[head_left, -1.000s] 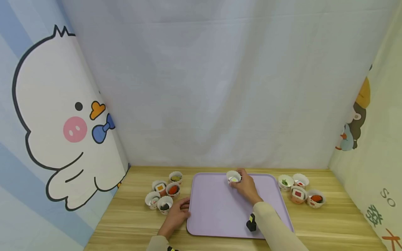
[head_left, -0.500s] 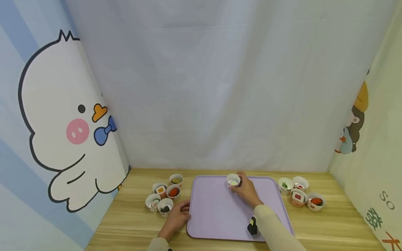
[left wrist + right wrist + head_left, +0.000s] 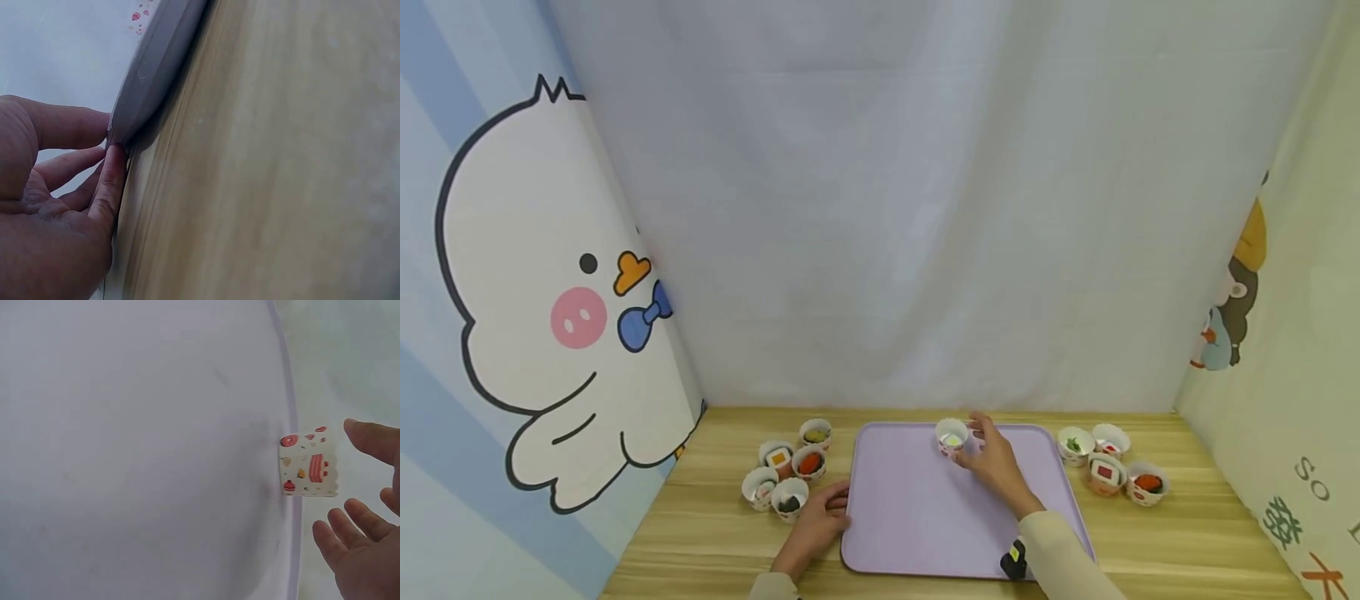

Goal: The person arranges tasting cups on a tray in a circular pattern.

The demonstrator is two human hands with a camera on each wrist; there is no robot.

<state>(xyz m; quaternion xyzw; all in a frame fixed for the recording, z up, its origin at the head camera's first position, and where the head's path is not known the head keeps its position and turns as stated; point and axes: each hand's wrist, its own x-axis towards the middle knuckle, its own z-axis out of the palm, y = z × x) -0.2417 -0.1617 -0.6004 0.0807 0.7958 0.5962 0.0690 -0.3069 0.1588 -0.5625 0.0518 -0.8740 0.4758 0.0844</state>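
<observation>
A purple tray point(image 3: 925, 517) lies on the table. Near its back edge stands a small paper cup point(image 3: 952, 438) with something white and yellow-green inside. Just right of that cup is my right hand point(image 3: 996, 467), its thumb and fingers spread apart. The right wrist view shows a gap between those fingers and the cup's printed wall point(image 3: 309, 465). At the tray's left edge, my left hand point(image 3: 822, 521) holds the rim. In the left wrist view, the thumb and fingers of this hand point(image 3: 62, 181) meet at the rim point(image 3: 147, 81).
Several filled paper cups cluster left of the tray, among them one with dark contents point(image 3: 790, 502) and one with red point(image 3: 809, 463). More stand on the right, including one with green point(image 3: 1075, 446) and one with red point(image 3: 1147, 483). A pale curtain point(image 3: 880, 250) hangs behind the table.
My right hand has let go of the cup, its fingers parting and shifting slightly right. The cup now stands on the tray by itself. My left hand stays at the tray's edge.
</observation>
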